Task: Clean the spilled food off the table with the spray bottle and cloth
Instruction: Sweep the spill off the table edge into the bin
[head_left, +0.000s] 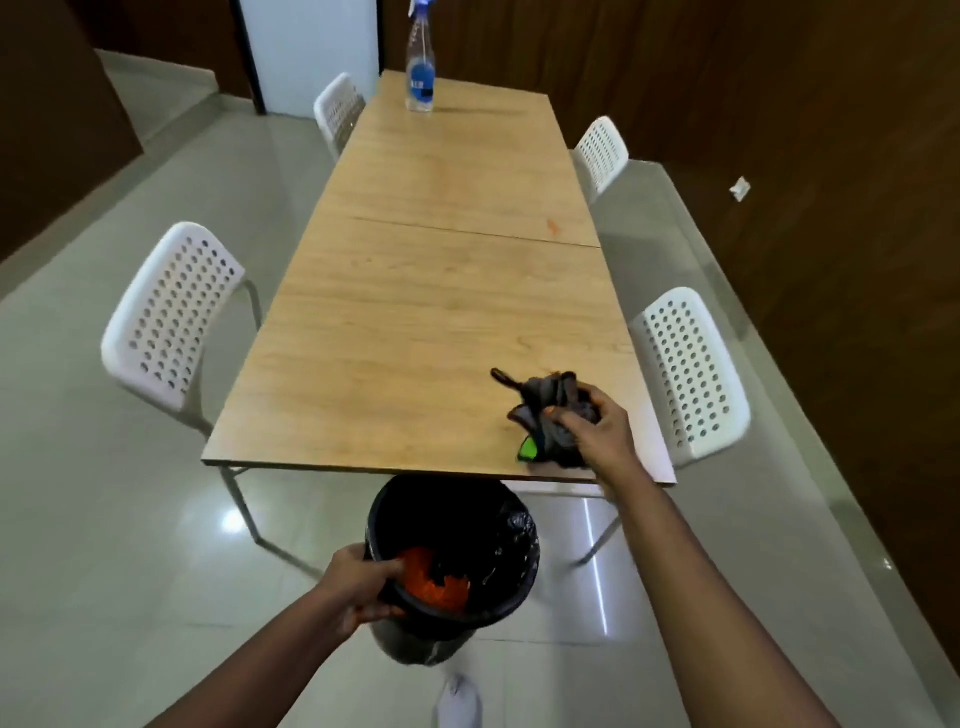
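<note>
My right hand (597, 431) grips a bunched dark grey cloth (550, 405) with a green patch, over the near right corner of the long wooden table (415, 291). My left hand (363, 587) holds the rim of a black bin (493, 582) lined with a black bag, just below the table's near edge. Orange-red food (434, 577) lies inside the bin by my fingers. A clear spray bottle (420, 62) with a blue label stands upright at the table's far end. A small orange smear (551, 224) shows near the right edge, mid-table.
White perforated chairs stand on both sides: near left (171, 317), near right (685, 369), far left (337, 111), far right (600, 153). Glossy tiled floor surrounds the table. Dark wood walls stand to the right and left. A white shoe (460, 701) shows below the bin.
</note>
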